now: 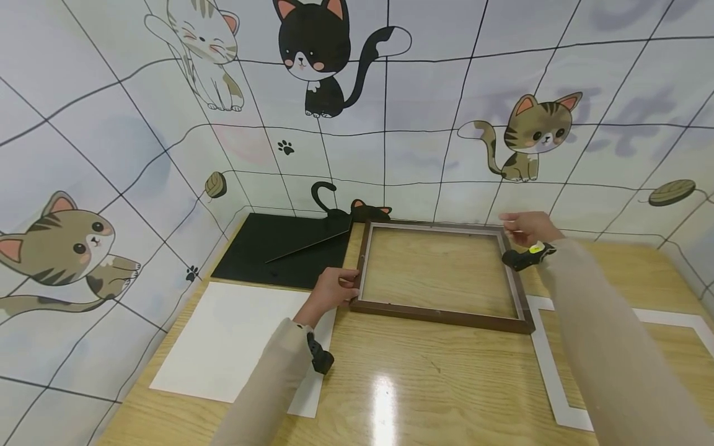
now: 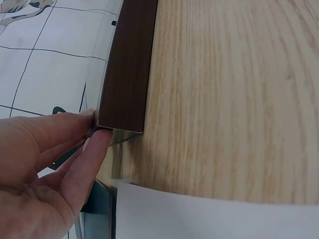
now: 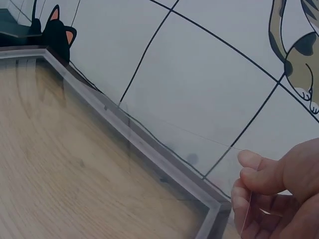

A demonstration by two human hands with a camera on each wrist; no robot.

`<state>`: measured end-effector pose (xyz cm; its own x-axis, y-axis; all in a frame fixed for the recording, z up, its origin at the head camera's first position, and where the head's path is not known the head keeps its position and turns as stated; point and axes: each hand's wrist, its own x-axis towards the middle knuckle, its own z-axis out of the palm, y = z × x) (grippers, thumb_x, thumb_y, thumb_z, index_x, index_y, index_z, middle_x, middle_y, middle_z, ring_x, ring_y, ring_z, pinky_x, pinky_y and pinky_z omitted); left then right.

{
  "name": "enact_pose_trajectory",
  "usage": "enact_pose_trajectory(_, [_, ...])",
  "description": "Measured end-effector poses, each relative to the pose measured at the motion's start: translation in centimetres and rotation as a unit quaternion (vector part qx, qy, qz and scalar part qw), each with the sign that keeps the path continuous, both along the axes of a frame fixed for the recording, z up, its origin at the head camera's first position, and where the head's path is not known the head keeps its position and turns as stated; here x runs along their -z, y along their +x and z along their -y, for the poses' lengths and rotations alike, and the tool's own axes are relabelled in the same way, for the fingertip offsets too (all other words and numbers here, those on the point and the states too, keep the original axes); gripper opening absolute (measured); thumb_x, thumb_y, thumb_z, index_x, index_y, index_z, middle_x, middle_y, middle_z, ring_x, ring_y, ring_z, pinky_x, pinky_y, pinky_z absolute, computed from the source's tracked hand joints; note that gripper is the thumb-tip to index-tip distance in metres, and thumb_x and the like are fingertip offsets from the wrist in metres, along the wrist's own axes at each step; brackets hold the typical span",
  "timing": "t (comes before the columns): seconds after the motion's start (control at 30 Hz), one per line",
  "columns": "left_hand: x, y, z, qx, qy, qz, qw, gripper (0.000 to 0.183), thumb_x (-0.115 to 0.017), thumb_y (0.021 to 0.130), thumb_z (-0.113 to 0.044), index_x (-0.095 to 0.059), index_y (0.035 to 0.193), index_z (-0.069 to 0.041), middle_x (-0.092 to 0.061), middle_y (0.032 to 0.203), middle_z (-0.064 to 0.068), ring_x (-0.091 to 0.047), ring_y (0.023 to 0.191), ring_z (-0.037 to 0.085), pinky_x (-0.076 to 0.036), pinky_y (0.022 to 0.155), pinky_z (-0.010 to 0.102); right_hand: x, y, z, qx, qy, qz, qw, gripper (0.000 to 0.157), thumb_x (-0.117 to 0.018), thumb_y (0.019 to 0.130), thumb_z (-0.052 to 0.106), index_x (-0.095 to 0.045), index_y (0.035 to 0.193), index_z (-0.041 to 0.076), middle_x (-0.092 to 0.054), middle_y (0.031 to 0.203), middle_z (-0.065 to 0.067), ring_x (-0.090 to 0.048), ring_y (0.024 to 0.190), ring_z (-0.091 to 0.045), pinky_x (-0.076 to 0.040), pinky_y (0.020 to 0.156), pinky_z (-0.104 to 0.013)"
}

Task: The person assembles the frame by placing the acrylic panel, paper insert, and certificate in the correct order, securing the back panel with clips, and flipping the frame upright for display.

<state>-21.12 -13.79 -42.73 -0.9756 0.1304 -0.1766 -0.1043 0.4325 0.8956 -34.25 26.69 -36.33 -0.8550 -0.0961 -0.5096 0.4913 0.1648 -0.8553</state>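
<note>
A brown picture frame (image 1: 443, 314) lies on the wooden table, its pale inner lip facing up. My left hand (image 1: 330, 290) is at its near left corner; in the left wrist view the thumb and fingertips pinch the end of the brown rail (image 2: 127, 74). Past the frame's far right corner, my right hand (image 1: 530, 228) pinches a corner of a thin clear sheet (image 3: 232, 167). Faint edges of that sheet run from the fingertips (image 3: 249, 159), up to the left and downward, and this corner stands raised above the frame.
A black board (image 1: 279, 244) with a slanted flap lies at the back left. In front of it is a white sheet (image 1: 234, 341), partly under my left forearm. A white mat border (image 1: 552, 365) lies at the right, partly behind my right sleeve. The cat-patterned wall (image 1: 424, 148) stands directly behind the frame.
</note>
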Motion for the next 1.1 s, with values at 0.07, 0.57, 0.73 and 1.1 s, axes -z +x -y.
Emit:
enact_pose_trajectory(0.07, [0.0, 0.0, 0.0, 0.002, -0.003, -0.002, 1.0000, 0.045, -0.065, 0.081, 0.005, -0.056, 0.124, -0.002, -0.057, 0.107, 0.015, -0.057, 0.095, 0.024, -0.054, 0.061, 0.031, 0.3, 0.0, 0.3, 0.007, 0.008, -0.005, 1.000, 0.017, -0.042, 0.096, 0.004, -0.050, 0.110, 0.010, -0.054, 0.065, 0.004, -0.051, 0.056, -0.007, -0.044, 0.053, -0.018])
enact_pose_trajectory(0.57, [-0.1, 0.0, 0.0, -0.002, 0.001, 0.001, 1.0000, 0.045, -0.065, 0.081, 0.005, -0.056, 0.125, -0.001, -0.057, 0.107, 0.016, -0.057, 0.095, 0.024, -0.054, 0.062, 0.031, 1.9, -0.2, 0.6, -0.015, 0.092, -0.061, 0.994, 0.032, -0.044, 0.096, 0.007, -0.041, 0.125, -0.006, -0.055, 0.063, 0.005, -0.052, 0.056, -0.005, -0.046, 0.054, -0.019])
enact_pose_trajectory(0.73, [0.1, 0.0, 0.0, 0.000, 0.000, 0.002, 1.0000, 0.045, -0.066, 0.081, 0.004, -0.056, 0.125, -0.001, -0.057, 0.107, 0.016, -0.057, 0.094, 0.024, -0.054, 0.061, 0.031, 2.9, -0.3, 0.3, -0.012, 0.128, -0.084, 0.988, 0.042, -0.048, 0.094, 0.008, -0.038, 0.131, -0.009, -0.056, 0.066, 0.004, -0.053, 0.058, -0.007, -0.049, 0.057, -0.021])
enact_pose_trajectory(1.1, [0.5, -0.4, 0.0, -0.008, -0.003, 0.005, 1.0000, 0.046, -0.066, 0.081, 0.004, -0.057, 0.125, -0.003, -0.057, 0.106, 0.014, -0.057, 0.093, 0.023, -0.054, 0.060, 0.030, 4.0, 0.3, -0.5, -0.067, 0.163, -0.144, 0.974, 0.051, -0.054, 0.089, 0.003, -0.036, 0.133, -0.013, -0.062, 0.087, -0.006, -0.059, 0.068, -0.007, -0.053, 0.066, -0.025])
